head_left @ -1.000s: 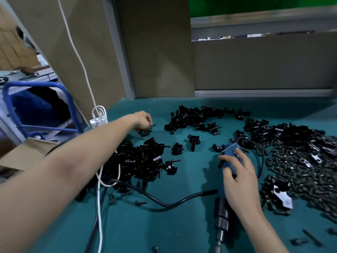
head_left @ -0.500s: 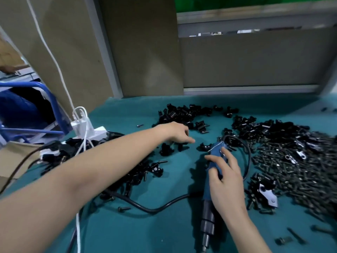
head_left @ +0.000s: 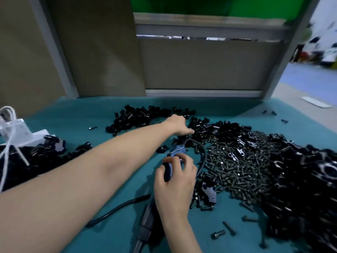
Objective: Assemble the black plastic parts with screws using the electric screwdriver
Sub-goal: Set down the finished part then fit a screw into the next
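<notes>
My right hand (head_left: 175,183) grips the blue electric screwdriver (head_left: 178,151), which lies on the teal mat with its dark tip end (head_left: 147,221) pointing toward me. My left hand (head_left: 179,125) reaches across the mat, its fingers stretched out against a heap of black plastic parts (head_left: 204,127) just behind the screwdriver. Whether it holds a part is hidden by the hand. A broad pile of dark screws (head_left: 237,168) lies right of the screwdriver.
More black parts are heaped at the back (head_left: 138,117), at the far left (head_left: 36,156) and along the right (head_left: 300,189). The screwdriver's black cable (head_left: 202,157) loops by the screws. A white power strip (head_left: 18,132) sits at the left. Loose screws (head_left: 228,228) lie near me.
My left hand has moved right, from the left heap to the parts behind the screwdriver. The view has swung right. My right hand has stayed on the screwdriver.
</notes>
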`<state>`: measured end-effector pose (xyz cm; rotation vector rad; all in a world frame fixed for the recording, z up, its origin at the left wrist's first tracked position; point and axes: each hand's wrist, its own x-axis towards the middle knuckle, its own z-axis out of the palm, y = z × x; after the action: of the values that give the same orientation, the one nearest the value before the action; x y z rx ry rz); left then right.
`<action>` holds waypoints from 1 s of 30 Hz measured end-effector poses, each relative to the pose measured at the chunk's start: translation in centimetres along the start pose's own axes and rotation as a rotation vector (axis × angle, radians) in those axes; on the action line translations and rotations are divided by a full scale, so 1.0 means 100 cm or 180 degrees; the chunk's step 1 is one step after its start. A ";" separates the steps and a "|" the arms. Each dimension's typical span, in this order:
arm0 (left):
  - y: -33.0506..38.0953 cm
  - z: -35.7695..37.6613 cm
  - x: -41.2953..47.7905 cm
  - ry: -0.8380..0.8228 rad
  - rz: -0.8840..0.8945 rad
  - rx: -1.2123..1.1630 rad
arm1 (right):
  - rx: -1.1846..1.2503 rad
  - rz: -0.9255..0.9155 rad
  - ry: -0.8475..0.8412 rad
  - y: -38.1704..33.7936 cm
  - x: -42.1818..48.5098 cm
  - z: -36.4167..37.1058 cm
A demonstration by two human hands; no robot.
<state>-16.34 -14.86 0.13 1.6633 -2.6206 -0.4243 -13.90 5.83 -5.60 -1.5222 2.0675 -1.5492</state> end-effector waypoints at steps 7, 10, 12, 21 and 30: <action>0.000 0.006 0.003 0.0259 -0.0182 -0.0739 | -0.0155 -0.0230 0.0019 -0.003 -0.002 -0.001; -0.011 -0.010 -0.031 0.0776 -0.0062 -0.1522 | -0.0097 -0.0296 -0.0175 -0.008 -0.003 -0.003; -0.024 -0.011 -0.068 0.1239 0.0095 -0.1814 | 0.0092 -0.0246 -0.0137 -0.010 0.000 -0.008; -0.081 0.020 -0.216 0.1411 0.0251 -0.3495 | 0.0515 -0.1312 -0.0342 -0.032 -0.014 -0.011; -0.092 0.052 -0.251 0.1413 0.0261 -0.4580 | 0.1555 -0.0075 -0.1338 -0.036 -0.012 -0.011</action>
<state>2.01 4.96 -3.60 0.9105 -1.2931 -1.2876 -11.81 7.59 -2.82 -1.5138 1.3315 -1.4422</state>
